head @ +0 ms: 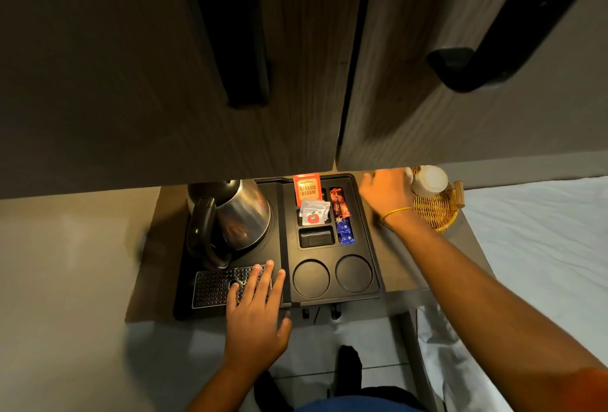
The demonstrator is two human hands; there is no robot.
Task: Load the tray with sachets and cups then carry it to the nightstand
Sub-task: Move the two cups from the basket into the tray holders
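A person stands over a black tray (373,240) on a narrow bench (399,266), partway through loading it. Sachets already fill the tray's far compartments: an orange tea packet (306,188), white sachets (315,211), and red (339,202) and blue sticks (344,230). One small compartment (316,236) and the two round cup wells (332,275) at the tray's near edge sit bare — no cup is loaded. A steel kettle (243,214) occupies the tray's left half. The left hand (255,322) lies flat, fingers spread, on the perforated drip grate (217,286) at the tray's near left corner, its grip released. The right hand (385,196) reaches past the tray's far right corner toward an upturned white cup (429,181) in a wicker basket (436,210), fingers loose beside the cup — whether they touch it cannot be told. Cups and the carry to the nightstand appear still to come.
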